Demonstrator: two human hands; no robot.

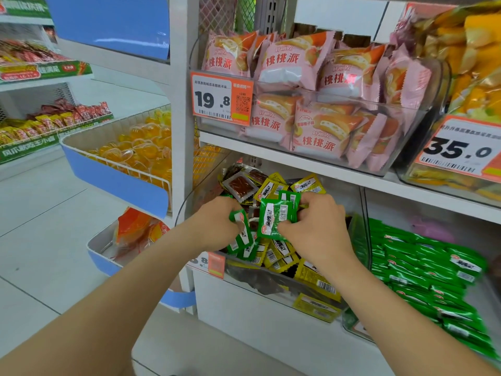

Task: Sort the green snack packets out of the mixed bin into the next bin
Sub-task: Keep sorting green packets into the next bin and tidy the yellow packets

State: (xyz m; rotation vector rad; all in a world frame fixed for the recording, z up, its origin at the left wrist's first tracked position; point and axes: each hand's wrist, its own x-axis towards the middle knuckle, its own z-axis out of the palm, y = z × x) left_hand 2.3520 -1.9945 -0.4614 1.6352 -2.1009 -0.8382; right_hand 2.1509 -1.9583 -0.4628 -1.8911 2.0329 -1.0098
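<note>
Green packets (pixel 272 221): glossy, white-labelled | left hand (pixel 217 222), right hand (pixel 317 226): each pinching perhaps several

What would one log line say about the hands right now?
left hand: holds small green foil snack packets | right hand: holds more green packets | where: over clear plastic mixed bin

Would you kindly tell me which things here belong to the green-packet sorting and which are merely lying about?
In the job:
left hand, gripping green packets
right hand, gripping a green bunch
mixed bin
next bin with its sorted green pile

Lying about:
yellow packets
pink pie packs
orange jelly cups
19.8 price tag
</note>
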